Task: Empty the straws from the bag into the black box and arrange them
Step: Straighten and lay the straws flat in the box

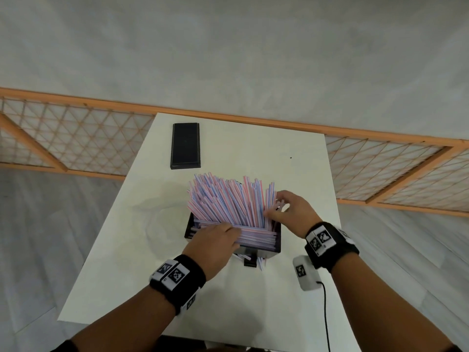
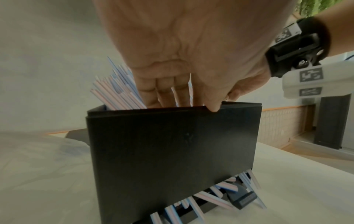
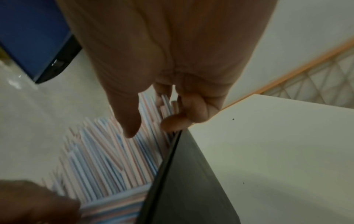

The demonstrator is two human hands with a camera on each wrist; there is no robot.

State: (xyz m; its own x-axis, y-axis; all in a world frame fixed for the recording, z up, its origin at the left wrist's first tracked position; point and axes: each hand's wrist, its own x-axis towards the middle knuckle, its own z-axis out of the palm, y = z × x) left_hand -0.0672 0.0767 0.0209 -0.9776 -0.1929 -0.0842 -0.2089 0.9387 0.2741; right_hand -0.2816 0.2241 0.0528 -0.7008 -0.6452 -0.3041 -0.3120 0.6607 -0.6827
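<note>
A black box (image 1: 278, 241) stands mid-table, packed with pink-and-blue striped straws (image 1: 228, 199) that lean away from me; a layer lies crosswise along its near side. My left hand (image 1: 223, 235) lies on that crosswise layer; in the left wrist view its straight fingers (image 2: 164, 94) reach into the box (image 2: 172, 151) and the thumb rests on the rim. My right hand (image 1: 275, 205) is at the right edge of the upright bundle. There its curled fingers (image 3: 191, 109) hold a few straws (image 3: 165, 100) just above the box wall (image 3: 182, 181). Loose straws (image 2: 210, 197) poke out under the box.
The black lid (image 1: 185, 145) lies flat at the far left of the white table (image 1: 291, 174). A crumpled clear plastic bag (image 1: 157, 214) sits left of the box. An orange-framed lattice fence (image 1: 76, 138) runs behind the table. The table edges are near on both sides.
</note>
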